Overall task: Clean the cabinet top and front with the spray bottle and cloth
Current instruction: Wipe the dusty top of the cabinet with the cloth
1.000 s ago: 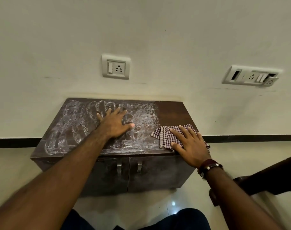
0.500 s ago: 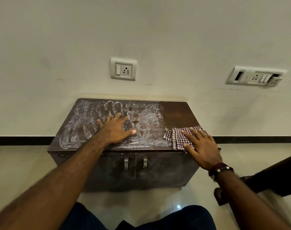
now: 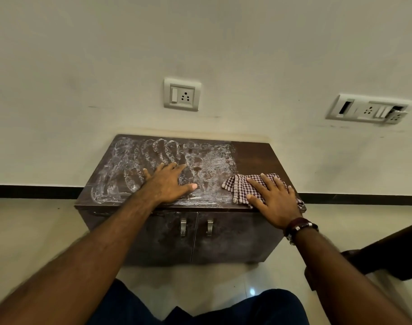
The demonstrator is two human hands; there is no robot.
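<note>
**Wiping the cabinet top: clean strip at the right, film still to the left**

The cabinet (image 3: 254,156) stands against the wall, long axis running left to right. Its top carries a white smeared film (image 3: 130,170) across the left and middle; only the right end looks clean. The checked cloth (image 3: 240,185) lies near the top's front right corner, pinned flat under the right hand (image 3: 274,199), fingers spread. The left hand (image 3: 168,185) rests flat and empty on the film. The remaining film lies left of the cloth. No spray bottle is visible.

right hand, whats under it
The right hand presses flat on the checkered cloth on the cabinet top. The covered cloth and surface can't be seen.
</note>
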